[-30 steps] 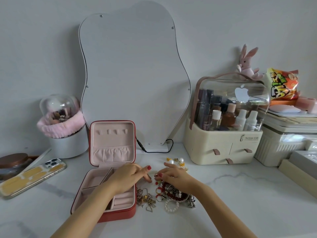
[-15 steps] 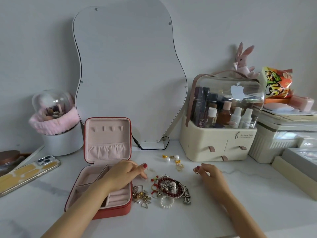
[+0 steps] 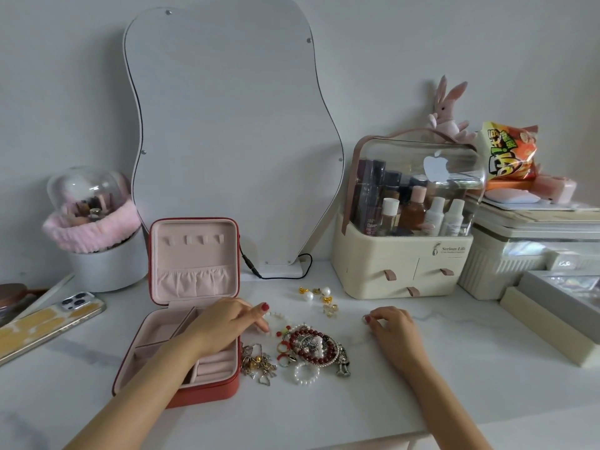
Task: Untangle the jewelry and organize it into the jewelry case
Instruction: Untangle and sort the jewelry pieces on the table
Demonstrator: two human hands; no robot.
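Note:
The red jewelry case (image 3: 207, 393) lies open on the white table, its pink lid (image 3: 194, 261) upright and its tray compartments bare. My left hand (image 3: 224, 324) reaches over the case's right edge, and its thumb and forefinger pinch a pale beaded strand (image 3: 277, 315). To the right lies a tangled pile with a dark red bead bracelet (image 3: 311, 350), gold and silver charms (image 3: 258, 365) and a white pearl ring (image 3: 305, 373). My right hand (image 3: 391, 329) rests on the table right of the pile with fingers curled down. What they hold is hidden.
Pearl and gold earrings (image 3: 316, 295) lie behind the pile. A wavy mirror (image 3: 227, 125) and its cable stand at the back. A cream cosmetics organizer (image 3: 406, 254) stands at right, with boxes (image 3: 552, 323) further right. A phone (image 3: 48, 323) and a brush holder (image 3: 97, 248) are at left.
My right hand has pulled away from the pile to the right and settled on the table. My left hand has stayed by the case's right edge.

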